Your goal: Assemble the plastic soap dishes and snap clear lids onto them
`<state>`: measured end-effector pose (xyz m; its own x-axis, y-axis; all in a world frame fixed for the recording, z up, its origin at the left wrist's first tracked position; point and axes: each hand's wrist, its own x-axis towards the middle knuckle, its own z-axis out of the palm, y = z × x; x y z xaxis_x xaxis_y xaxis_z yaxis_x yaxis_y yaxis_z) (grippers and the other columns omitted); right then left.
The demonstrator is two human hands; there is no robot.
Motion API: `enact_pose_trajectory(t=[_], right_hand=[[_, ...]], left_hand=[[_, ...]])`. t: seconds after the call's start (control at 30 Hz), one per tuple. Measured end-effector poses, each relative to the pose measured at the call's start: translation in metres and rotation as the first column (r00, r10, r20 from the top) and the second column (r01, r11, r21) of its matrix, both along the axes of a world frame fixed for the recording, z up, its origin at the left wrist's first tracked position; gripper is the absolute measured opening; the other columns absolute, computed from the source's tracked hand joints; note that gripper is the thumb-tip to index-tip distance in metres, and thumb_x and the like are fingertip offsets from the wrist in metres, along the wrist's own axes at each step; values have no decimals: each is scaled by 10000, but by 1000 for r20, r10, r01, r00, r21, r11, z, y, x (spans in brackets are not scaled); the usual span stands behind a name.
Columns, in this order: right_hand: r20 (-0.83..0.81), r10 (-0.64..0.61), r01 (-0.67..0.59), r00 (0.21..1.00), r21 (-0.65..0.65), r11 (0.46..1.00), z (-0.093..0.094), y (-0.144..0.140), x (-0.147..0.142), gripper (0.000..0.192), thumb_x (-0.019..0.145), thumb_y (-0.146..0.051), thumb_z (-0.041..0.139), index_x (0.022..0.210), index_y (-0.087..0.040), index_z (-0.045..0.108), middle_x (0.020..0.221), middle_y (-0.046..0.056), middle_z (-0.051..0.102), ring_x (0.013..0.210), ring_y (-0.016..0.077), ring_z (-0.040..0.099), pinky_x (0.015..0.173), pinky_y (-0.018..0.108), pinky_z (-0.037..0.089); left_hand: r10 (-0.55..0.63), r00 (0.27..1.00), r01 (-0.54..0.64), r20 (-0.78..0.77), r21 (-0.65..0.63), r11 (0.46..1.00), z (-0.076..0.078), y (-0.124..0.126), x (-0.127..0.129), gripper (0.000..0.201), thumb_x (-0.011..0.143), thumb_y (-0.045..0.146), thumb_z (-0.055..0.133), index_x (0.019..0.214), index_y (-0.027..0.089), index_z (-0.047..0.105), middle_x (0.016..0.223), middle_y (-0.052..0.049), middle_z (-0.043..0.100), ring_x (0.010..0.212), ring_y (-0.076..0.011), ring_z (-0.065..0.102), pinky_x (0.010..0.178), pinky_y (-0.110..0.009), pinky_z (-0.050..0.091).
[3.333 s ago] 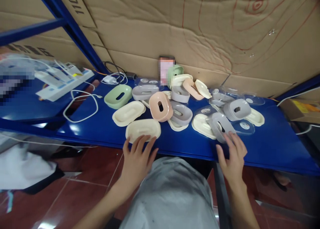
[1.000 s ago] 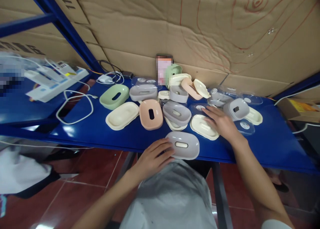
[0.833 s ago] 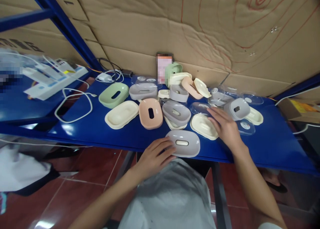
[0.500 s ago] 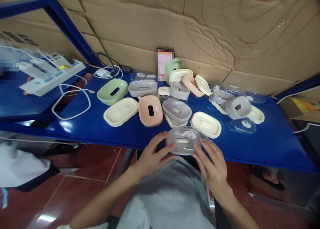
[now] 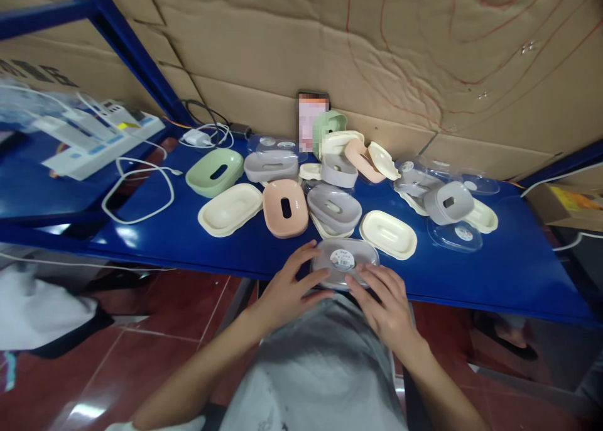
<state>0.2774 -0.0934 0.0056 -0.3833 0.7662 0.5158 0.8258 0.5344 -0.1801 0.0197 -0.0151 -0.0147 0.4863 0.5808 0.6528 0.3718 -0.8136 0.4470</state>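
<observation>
— Where do we stand?
— Our left hand [image 5: 287, 286] and right hand [image 5: 384, 302], fingers spread, press the clear lid [image 5: 346, 259] onto the grey soap dish [image 5: 323, 269] at the counter [image 5: 494, 274] edge.
— Let's push evenly around its rim.

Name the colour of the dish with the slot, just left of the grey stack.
Pink dish, head view.

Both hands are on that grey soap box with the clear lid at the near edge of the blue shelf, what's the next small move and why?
Probably press the clear lid down evenly until it seats. The left hand and right hand flank the grey soap box, fingers on the lid's rim, and it already covers the box at the blue shelf edge. Whether it has clicked shut cannot be told.
</observation>
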Motion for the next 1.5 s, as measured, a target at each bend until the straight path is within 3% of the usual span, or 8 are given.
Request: enact_pose_trajectory(t=[0.3,0.5,0.6,0.7,0.83,0.97,1.23,1.5], right_hand=[[-145,107,-112,984,-31,993,1,5,9,694,1026,-124,608,1663,-321,416,1561,109,614,1471,313,556,1187,563,509],[-202,-44,30,978,-71,997,5,17,29,631,1041,-166,622,1632,-321,464,1578,116,587,1480,327,532,1179,580,510],[-158,-26,10,987,-99,995,4,24,27,574,1050,-186,617,1596,-326,510,1582,113,575,1467,326,537,1185,581,495],[-127,-9,-4,992,-96,995,3,29,22,539,1053,-196,618,1572,-313,536,1585,122,564,1467,328,533,1190,579,479],[-113,-31,20,993,-95,995,1,30,18,506,1057,-217,614,1550,-313,557,1577,122,570,1463,330,537,1188,576,472],[-93,-63,53,994,-105,993,1,28,20,456,1062,-241,604,1512,-319,594,1566,104,587,1453,324,546,1179,554,468],[55,-352,353,935,-16,936,-1,38,51,400,1090,-331,573,1483,-264,607,1554,130,617,1428,361,576,1169,579,409],[50,-184,190,982,-158,969,7,6,81,293,1097,-300,571,1369,-330,678,1513,62,652,1370,293,623,1156,535,428]], left_hand=[[48,995,-54,-84,-67,996,10,-6,-8,570,933,262,825,1455,258,597,1617,-177,510,1459,-343,592,1118,-500,610],[261,965,-262,-5,-14,965,23,-16,-65,528,891,249,872,1370,284,655,1561,-132,589,1382,-329,660,1087,-479,639],[543,836,-548,82,73,833,23,-15,-114,612,795,317,956,1328,295,657,1514,-82,637,1351,-349,670,1104,-580,607],[792,604,-796,94,118,593,13,-7,-162,743,701,455,1003,1316,268,632,1509,-85,624,1364,-371,638,1131,-611,554],[897,433,-900,91,102,424,-7,10,-199,766,672,597,981,1240,207,646,1439,-130,642,1367,-399,613,1176,-621,489],[897,436,-900,78,54,433,-12,26,-203,775,667,581,986,1212,145,648,1412,-186,634,1367,-417,591,1152,-607,515],[893,445,-895,-63,-52,442,12,41,-182,741,797,505,907,1350,142,574,1470,-192,537,1428,-409,528,1180,-606,469],[919,388,-920,-69,-86,382,12,56,-190,759,805,490,856,1388,102,564,1484,-217,492,1437,-403,491,1198,-577,439]])
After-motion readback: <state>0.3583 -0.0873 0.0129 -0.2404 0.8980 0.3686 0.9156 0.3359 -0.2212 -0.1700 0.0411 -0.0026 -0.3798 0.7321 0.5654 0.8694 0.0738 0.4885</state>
